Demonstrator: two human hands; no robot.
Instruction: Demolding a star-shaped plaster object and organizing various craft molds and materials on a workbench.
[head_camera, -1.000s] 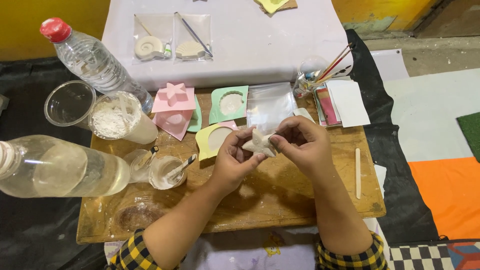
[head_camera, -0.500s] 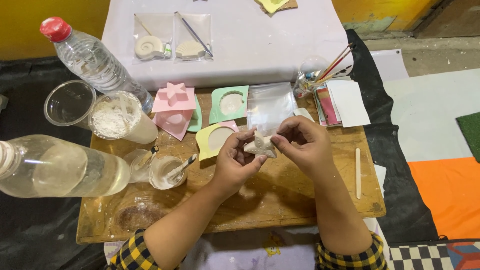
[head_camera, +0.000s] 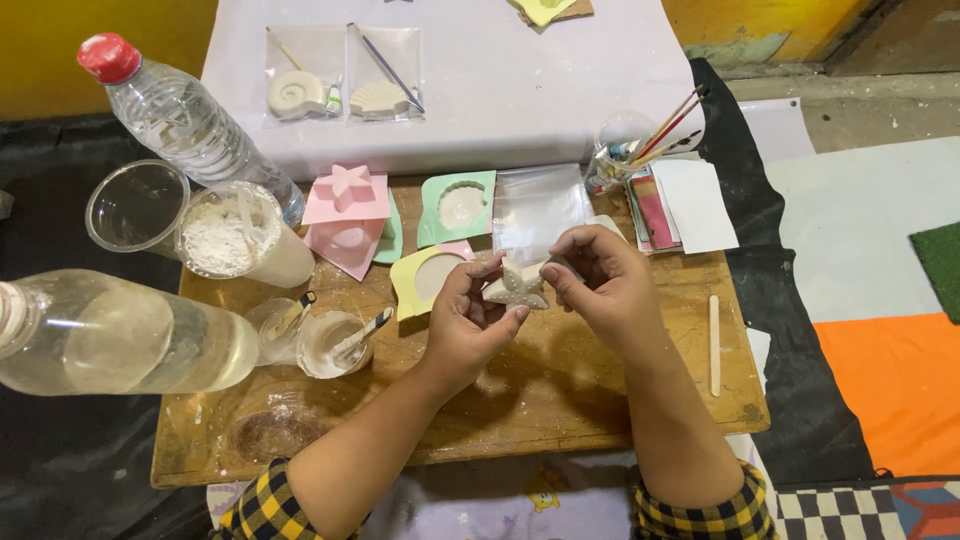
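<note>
Starfish cast (head_camera: 520, 285), white plaster, held above the middle of the wooden board (head_camera: 560, 400), pinched between both hands. Left hand (head_camera: 470, 325): at 8 o'clock of the cast, fingers closed on its lower edge. Right hand (head_camera: 600, 285): at 3 o'clock, thumb and fingertips gripping its right arm. Clear plastic bag (head_camera: 540, 205): at 12 o'clock, just behind the cast. Yellow mould (head_camera: 430, 272): at 9 o'clock, beside the left hand. Green mould (head_camera: 458, 205) and pink star mould (head_camera: 348, 190): at 11 and 10 o'clock. Cup of white powder (head_camera: 225, 238): farther off at 9 o'clock. Wooden stick (head_camera: 714, 345): at 4 o'clock, well apart.
</note>
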